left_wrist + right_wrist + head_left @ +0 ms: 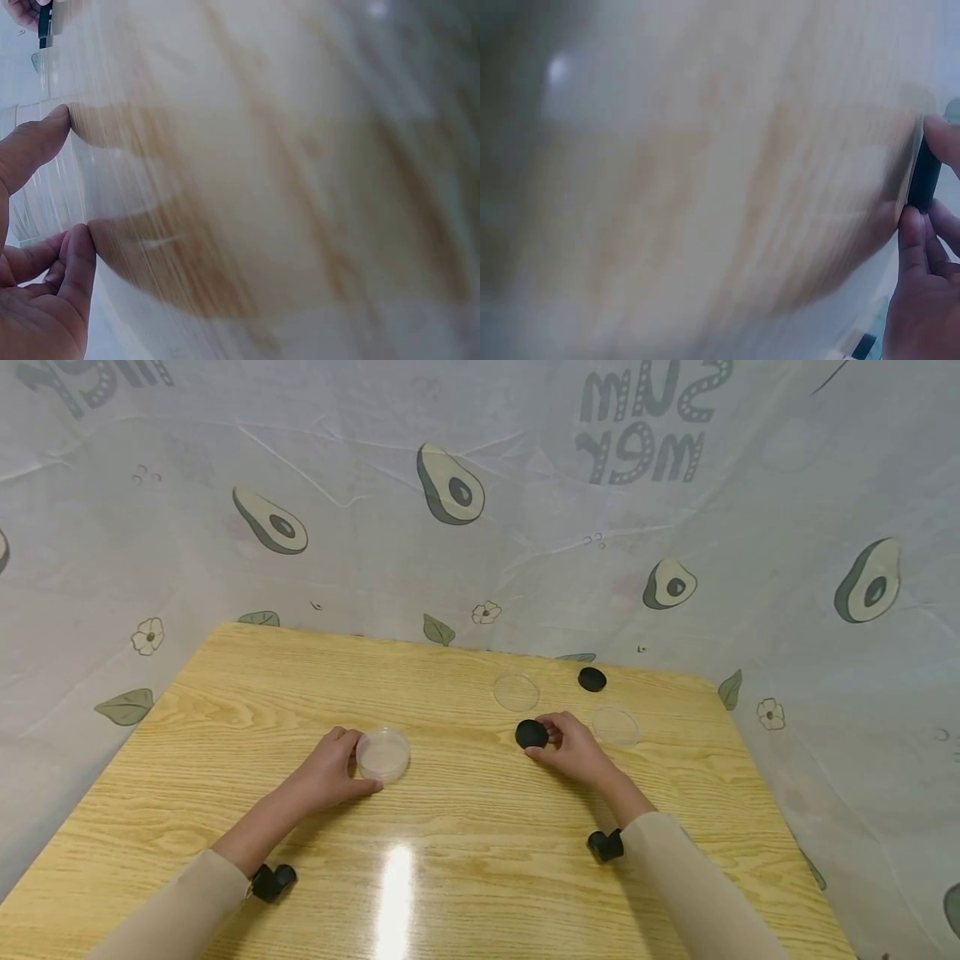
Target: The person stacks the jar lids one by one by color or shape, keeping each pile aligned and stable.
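Note:
On the left part of the table, my left hand (330, 770) holds a clear petri dish (384, 754) by its near-left rim, fingers at the back and thumb in front. In the left wrist view, the thumb and fingertips touch the side wall of that dish (49, 187). Right of the middle, my right hand (573, 750) grips a small black disc (531, 735) between thumb and fingers. From the right wrist view, the black disc (925, 176) shows edge-on at the table surface. Whether it is lifted off the wood, I cannot tell.
Behind the right hand lie a clear round dish or lid (516, 692) and a second black disc (592, 679). Another clear round piece (617, 727) is just right of that hand. A printed cloth (360, 543) hangs along the back edge of the wooden table (465, 860).

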{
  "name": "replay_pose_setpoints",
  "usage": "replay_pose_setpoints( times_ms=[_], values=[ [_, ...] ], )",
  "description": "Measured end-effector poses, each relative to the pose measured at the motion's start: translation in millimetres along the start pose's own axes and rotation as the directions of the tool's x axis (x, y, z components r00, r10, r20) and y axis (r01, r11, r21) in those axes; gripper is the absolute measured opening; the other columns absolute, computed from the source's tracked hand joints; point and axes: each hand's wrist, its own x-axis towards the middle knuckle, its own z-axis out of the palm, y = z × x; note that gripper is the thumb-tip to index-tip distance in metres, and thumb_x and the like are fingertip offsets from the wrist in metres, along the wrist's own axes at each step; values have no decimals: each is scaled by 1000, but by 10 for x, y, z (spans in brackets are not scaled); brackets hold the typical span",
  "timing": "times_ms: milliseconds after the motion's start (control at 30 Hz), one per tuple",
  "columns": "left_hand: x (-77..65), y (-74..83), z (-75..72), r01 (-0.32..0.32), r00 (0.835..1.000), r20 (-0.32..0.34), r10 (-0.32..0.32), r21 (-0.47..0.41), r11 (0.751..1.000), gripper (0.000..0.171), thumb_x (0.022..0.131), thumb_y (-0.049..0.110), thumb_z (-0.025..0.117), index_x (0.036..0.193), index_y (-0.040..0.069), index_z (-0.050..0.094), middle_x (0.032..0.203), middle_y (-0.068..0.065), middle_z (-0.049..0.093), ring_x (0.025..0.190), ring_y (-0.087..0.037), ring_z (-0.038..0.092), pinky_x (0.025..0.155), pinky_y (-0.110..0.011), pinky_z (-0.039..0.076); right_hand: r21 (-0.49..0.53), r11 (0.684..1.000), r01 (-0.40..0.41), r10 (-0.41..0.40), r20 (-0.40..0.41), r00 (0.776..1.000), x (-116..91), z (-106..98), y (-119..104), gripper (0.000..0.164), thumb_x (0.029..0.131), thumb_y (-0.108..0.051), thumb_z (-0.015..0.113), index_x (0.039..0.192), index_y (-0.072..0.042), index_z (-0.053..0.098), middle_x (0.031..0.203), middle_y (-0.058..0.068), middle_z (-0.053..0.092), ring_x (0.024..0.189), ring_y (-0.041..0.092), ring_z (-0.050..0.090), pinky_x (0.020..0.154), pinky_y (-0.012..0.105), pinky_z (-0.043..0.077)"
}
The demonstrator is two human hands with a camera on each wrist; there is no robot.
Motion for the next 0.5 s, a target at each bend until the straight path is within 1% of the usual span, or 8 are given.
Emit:
replay_pose_setpoints(
  times_ms=[200, 300, 500],
  values=[
    [3, -9, 7, -2, 1000, -5, 2, 2, 1000, 65, 80, 28, 92, 125, -9, 60, 108, -18, 58, 92, -23, 53, 81, -40, 49, -4, 997, 71, -70, 28, 997, -90, 79, -82, 55, 92, -22, 82, 137, 1, 61, 121, 16, 62, 104, 24, 59, 94, 42, 55],
    [8, -7, 13, 1, 1000, -5, -1, 4, 1000, 66, 80, 28, 92, 125, -9, 60, 108, -18, 58, 92, -24, 54, 82, -41, 50, -13, 995, 98, -98, 40, 994, -145, 118, -125, 54, 91, -22, 83, 136, 0, 63, 119, 15, 63, 104, 22, 60, 93, 40, 56],
    [8, -7, 24, 6, 1000, -2, -6, 18, 1000, 69, 81, 30, 91, 127, -10, 59, 109, -18, 58, 92, -24, 54, 82, -41, 50, -16, 990, 140, -139, 73, 988, -228, 184, -208, 54, 91, -23, 84, 136, -1, 63, 123, 14, 64, 107, 22, 63, 95, 39, 56]
  ],
)
